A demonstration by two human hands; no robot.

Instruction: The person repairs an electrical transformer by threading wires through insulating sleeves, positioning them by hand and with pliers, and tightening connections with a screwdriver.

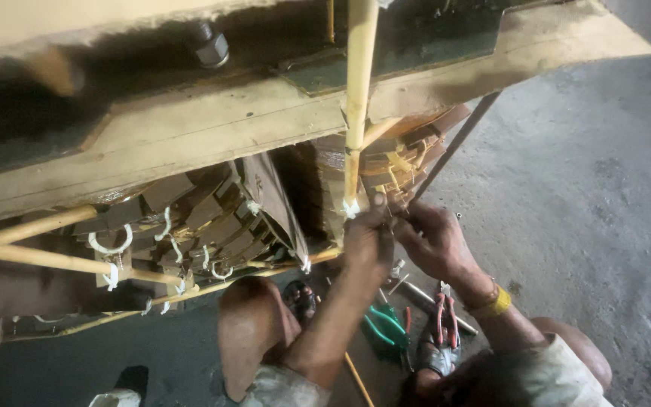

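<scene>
A tall yellow sleeved tube (358, 90) runs down the front of a large wound coil (212, 218) packed with brown blocks and bound with white tape ties (111, 245). My left hand (367, 241) is at the tube's lower end, thumb up beside a white tape knot (350, 209), fingers closed. My right hand (435, 245), with a yellow band on the wrist, meets it from the right, its fingertips pinched together against the left hand's. What they pinch is mostly hidden; it looks like the white tape.
A thick wooden beam (212, 124) with a large bolt (209, 49) clamps the coil from above. A thin dark rod (457, 139) slants beside the coil. Red-handled pliers (444, 316), a green-handled tool (382, 325) and a metal rod (431, 295) lie on the concrete floor (582, 203) by my knee (250, 324).
</scene>
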